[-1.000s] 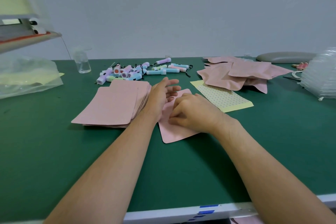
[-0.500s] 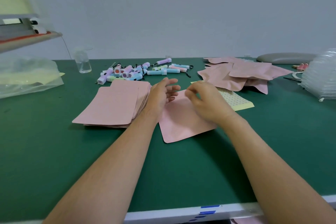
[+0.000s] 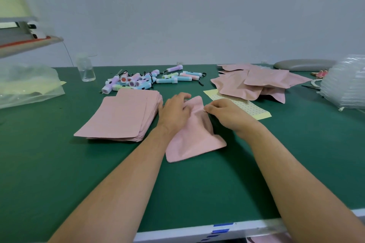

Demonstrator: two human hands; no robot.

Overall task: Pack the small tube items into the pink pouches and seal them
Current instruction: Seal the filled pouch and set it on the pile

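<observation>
Lying left of centre on the green worktop [image 3: 59, 163], a stack of flat pouches [image 3: 118, 116] sits in front of a heap of pastel tubes [image 3: 150, 81] near the far edge. Just beside the stack, the left hand [image 3: 174, 112] curls its grip over the top of one pink pouch [image 3: 195, 138], mid-worktop, while the right hand [image 3: 227, 114] pinches the same pouch's raised right edge. A yellow dotted sheet [image 3: 256, 113] and a pile of puffed pouches [image 3: 252, 83] lie further right.

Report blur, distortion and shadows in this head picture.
Head view: the wide-angle lens slants the table's white near edge. Head view: the clear bottle and plastic bag at the left look soft and smeared. Head view: the light is flat with no glare, and one dark shadow lies under the lifted pouch beside the right hand.
</observation>
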